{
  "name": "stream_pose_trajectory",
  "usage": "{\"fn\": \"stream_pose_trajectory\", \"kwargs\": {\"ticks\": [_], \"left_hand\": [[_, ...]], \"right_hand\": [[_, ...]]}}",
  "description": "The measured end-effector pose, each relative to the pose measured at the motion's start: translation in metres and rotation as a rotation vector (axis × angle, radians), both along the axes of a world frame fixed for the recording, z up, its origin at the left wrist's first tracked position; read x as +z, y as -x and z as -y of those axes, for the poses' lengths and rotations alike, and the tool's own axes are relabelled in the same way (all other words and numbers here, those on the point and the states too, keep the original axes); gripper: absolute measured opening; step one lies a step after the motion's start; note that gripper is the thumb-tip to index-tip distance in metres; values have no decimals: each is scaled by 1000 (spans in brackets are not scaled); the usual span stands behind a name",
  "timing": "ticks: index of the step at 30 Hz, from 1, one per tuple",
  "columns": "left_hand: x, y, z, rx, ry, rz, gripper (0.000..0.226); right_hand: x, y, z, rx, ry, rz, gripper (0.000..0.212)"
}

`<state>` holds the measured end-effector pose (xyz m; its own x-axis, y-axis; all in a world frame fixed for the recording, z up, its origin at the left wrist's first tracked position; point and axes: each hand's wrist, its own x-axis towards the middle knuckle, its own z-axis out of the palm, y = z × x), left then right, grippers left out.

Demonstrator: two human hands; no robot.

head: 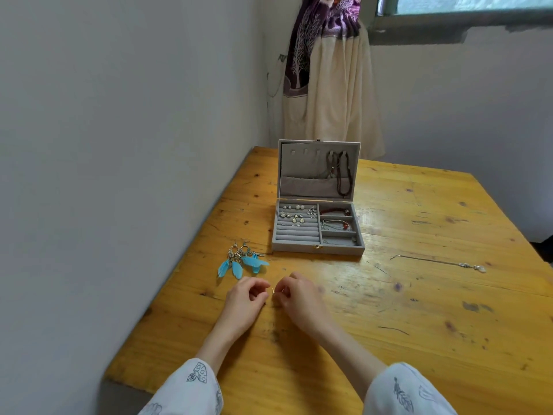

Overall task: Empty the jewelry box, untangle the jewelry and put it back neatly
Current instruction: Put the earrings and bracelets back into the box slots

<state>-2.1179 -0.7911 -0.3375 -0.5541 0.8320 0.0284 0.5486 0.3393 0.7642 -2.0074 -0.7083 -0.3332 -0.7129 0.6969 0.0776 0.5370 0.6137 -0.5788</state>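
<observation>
A grey jewelry box (317,248) stands open on the wooden table (419,324). Dark bead necklaces (341,172) hang inside its raised lid. Small earrings (296,215) sit in the ring rolls, and bracelets (336,224) lie in the right compartments. Blue feather earrings (242,262) lie on the table left of the box. A thin silver chain with a pendant (440,262) lies to the right. In front of the box, my left hand (245,298) and my right hand (294,296) meet, both pinching a tiny gold-coloured piece (273,291) between the fingertips.
A grey wall runs along the table's left edge. A cream and purple cloth (329,85) hangs in the corner behind the table, under a window. The table's near edge is at my sleeves.
</observation>
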Motion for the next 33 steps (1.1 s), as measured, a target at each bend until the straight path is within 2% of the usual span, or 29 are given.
{"fn": "stream_pose_trajectory", "kwargs": {"ticks": [4,12,18,25,33], "left_hand": [[-3,-2,-1,-7,-3,-17,21],[-11,-19,-11,52,19,-211,14],[-12,-16,-8,65,-34,-176,8],[-2,-10,-19,-14,50,-154,14],[25,0,-90,9,-16,-193,23]], "right_hand": [[-3,-4,0,-13,23,2,17],[0,-23,-6,-14,109,-36,17],[1,-32,-17,-33,150,-53,17],[9,-37,-39,-43,190,-68,16],[31,-26,-105,-126,176,-114,17]]}}
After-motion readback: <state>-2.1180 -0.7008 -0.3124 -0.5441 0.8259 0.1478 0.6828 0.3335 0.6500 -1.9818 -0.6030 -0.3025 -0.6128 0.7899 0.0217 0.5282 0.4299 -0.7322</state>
